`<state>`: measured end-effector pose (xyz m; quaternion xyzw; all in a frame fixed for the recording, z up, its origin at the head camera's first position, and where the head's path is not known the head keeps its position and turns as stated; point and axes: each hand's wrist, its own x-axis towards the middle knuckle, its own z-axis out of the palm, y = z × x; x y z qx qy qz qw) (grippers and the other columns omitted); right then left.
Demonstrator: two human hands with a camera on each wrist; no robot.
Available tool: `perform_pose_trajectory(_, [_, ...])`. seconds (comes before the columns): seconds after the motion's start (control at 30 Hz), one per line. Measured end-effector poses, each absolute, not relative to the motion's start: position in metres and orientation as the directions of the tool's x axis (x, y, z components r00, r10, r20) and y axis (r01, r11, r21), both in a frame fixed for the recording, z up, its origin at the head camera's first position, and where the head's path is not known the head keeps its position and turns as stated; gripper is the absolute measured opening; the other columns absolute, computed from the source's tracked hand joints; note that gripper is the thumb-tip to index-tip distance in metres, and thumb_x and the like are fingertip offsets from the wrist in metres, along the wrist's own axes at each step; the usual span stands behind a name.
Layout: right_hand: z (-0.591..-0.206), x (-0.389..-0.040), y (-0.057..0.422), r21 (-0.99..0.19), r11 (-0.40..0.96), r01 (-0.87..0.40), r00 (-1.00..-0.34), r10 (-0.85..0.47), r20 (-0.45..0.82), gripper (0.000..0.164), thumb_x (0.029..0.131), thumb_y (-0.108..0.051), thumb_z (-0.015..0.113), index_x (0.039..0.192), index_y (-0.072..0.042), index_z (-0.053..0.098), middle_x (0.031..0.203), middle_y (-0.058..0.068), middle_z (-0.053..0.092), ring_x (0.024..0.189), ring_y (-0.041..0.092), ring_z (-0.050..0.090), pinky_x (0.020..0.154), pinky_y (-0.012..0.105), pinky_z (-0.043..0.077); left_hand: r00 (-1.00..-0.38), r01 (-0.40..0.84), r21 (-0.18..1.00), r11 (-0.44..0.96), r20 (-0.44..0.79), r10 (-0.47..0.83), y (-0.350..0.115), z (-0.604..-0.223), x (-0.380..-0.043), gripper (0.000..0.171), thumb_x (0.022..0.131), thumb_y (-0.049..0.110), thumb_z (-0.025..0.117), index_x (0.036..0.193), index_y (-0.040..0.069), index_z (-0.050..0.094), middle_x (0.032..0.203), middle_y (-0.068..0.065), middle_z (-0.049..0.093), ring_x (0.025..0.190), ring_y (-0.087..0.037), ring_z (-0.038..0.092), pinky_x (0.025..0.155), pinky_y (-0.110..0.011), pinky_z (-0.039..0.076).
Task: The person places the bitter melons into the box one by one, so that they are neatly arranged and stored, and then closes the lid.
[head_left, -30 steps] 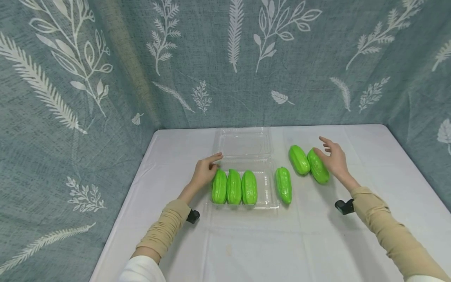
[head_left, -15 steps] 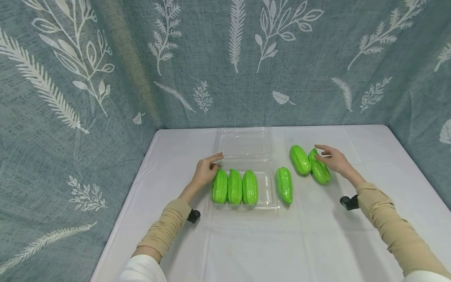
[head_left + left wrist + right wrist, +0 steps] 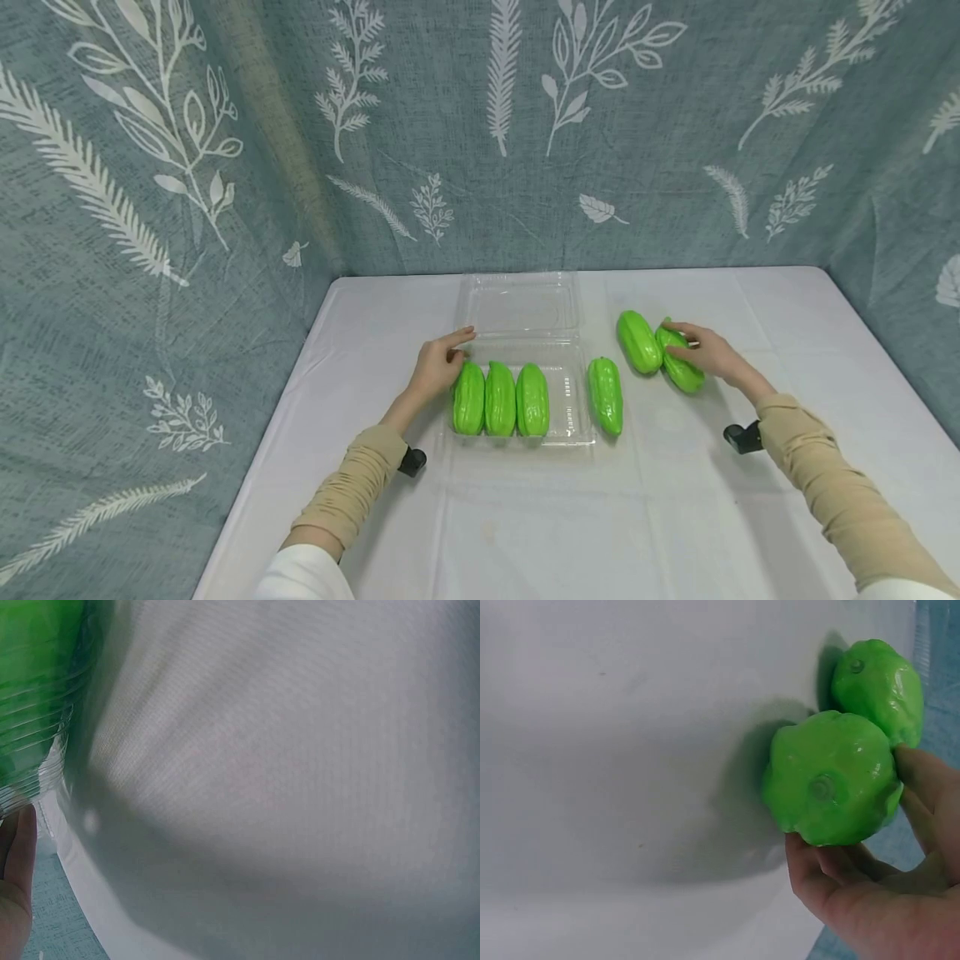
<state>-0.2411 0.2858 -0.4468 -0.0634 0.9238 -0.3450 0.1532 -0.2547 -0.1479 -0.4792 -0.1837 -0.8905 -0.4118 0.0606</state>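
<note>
My right hand grips a green ridged gourd at the right, with thumb and fingers on opposite sides of it. A second gourd lies against its left side. My left hand touches the back left corner of a clear plastic clamshell container, its fingers fairly straight. In the left wrist view a fingertip meets the container's ribbed wall. Inside the container, three gourds lie side by side at the left and middle. Just outside its right wall lies another gourd.
The container's lid is folded back flat behind it. A white cloth covers the table. Blue-grey leaf-patterned curtains hang behind and at both sides. A black wrist camera sits under the right sleeve.
My right hand has come lower and forward onto the rightmost gourd, and its fingers have closed about it. The left hand and the other gourds have stayed in place.
</note>
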Motion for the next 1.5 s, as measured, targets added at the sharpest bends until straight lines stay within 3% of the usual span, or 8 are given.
perform_pose_trajectory(0.2, [-0.447, -0.236, 0.283, -0.66, 0.751, 0.009, -0.948, -0.204, -0.245, 0.059, 0.099, -0.031, 0.046, 0.147, 0.0, 0.029, 0.147, 0.034, 0.026, 0.127, 0.055, 0.033, 0.097, 0.061, 0.038, -0.935, 0.35, 0.715, 0.605, 0.231, 0.268, -0.148, -0.478, -0.254, 0.038, 0.088, -0.011, 0.048, 0.123, -0.002, 0.061, 0.135, -0.011, 0.057, 0.082, -0.022, 0.069, 0.061, -0.018, 0.043])
perform_pose_trajectory(0.8, [-0.452, -0.234, 0.281, -0.679, 0.731, 0.068, -0.955, -0.15, -0.257, 0.06, 0.099, -0.031, 0.048, 0.147, -0.001, 0.028, 0.148, 0.033, 0.026, 0.128, 0.053, 0.032, 0.098, 0.06, 0.038, -0.935, 0.351, 0.717, 0.602, 0.227, 0.274, -0.149, -0.477, -0.253, 0.039, 0.088, -0.011, 0.048, 0.123, -0.002, 0.061, 0.135, -0.012, 0.056, 0.09, -0.025, 0.069, 0.068, -0.024, 0.048])
perform_pose_trajectory(1.5, [-0.455, -0.231, 0.283, -0.721, 0.682, 0.124, -0.973, -0.059, -0.223, 0.063, 0.097, -0.033, 0.05, 0.148, -0.002, 0.027, 0.146, 0.037, 0.026, 0.133, 0.053, 0.026, 0.102, 0.061, 0.034, -0.929, 0.366, 0.721, 0.588, 0.247, 0.276, -0.149, -0.477, -0.253, 0.038, 0.087, -0.012, 0.048, 0.122, -0.004, 0.061, 0.134, -0.014, 0.057, 0.09, -0.026, 0.07, 0.066, -0.022, 0.046])
